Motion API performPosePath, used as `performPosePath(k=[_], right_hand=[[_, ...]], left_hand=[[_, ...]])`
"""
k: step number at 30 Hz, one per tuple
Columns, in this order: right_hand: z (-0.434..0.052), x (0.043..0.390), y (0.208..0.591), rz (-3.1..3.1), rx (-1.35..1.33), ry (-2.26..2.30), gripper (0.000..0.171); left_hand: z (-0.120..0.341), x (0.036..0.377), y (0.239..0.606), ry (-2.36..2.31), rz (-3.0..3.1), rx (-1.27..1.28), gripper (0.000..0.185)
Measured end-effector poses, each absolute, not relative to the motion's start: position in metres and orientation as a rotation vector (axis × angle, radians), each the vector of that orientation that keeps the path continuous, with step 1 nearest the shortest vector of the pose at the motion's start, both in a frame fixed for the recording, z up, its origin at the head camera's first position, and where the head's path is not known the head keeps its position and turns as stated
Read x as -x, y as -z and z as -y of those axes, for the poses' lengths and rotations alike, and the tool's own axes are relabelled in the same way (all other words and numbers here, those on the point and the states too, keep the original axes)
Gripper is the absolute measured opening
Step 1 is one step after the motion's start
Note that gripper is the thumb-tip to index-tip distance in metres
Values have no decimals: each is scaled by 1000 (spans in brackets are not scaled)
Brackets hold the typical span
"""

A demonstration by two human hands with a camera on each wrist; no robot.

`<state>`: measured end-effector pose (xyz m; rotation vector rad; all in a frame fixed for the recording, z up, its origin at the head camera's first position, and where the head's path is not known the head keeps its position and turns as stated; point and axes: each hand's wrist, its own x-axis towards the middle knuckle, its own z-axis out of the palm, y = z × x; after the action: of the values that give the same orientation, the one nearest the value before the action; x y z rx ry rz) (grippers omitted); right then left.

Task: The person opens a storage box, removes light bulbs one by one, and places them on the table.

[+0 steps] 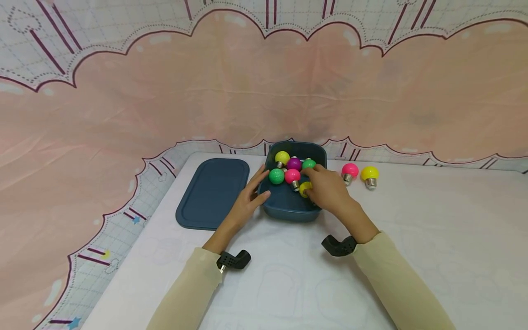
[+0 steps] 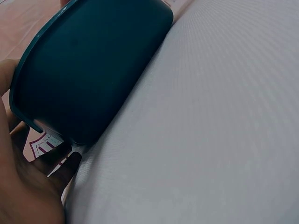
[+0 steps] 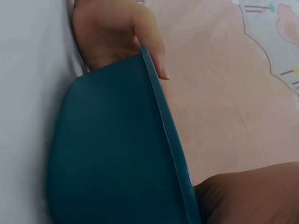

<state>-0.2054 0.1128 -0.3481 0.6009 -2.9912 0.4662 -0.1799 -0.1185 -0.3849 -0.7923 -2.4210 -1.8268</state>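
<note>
Eight bulbs show. Six sit in the one blue container [image 1: 290,201]: two green, two yellow, one purple [image 1: 294,163], one pink [image 1: 293,176]. Two, one pink and one yellow, lie on the table [image 1: 288,279] to its right. The right hand [image 1: 330,190] pinches the nearer yellow bulb [image 1: 305,189] inside the right wall; the left hand [image 1: 246,201] spreads its fingers against the left rim. One lid [image 1: 212,195] lies left, by the table's edge; room opens in front.
</note>
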Motion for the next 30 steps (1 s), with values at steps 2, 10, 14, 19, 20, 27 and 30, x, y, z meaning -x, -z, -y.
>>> performPosePath(k=[2,10,14,19,20,27,30], right_hand=[[-112,206,350,3010,-615,-470,48],[-114,209,353,3068,-667,-480,46],[-116,211,351,3101,-689,-489,48],[-117,212,350,3127,-689,-497,47],[-117,212,349,3125,-683,-525,47],[-122,213,342,3049,-631,-835,49],[-125,213,338,3021,-616,-927,52]], left_hand=[[119,180,385,1829,2420,790,53],[119,180,385,1819,2425,789,53],[119,180,385,1815,2424,794,53],[118,180,385,1812,2431,795,53],[118,181,385,1815,2429,792,53],[119,182,386,1817,2433,784,54],[119,182,387,1815,2432,789,54]])
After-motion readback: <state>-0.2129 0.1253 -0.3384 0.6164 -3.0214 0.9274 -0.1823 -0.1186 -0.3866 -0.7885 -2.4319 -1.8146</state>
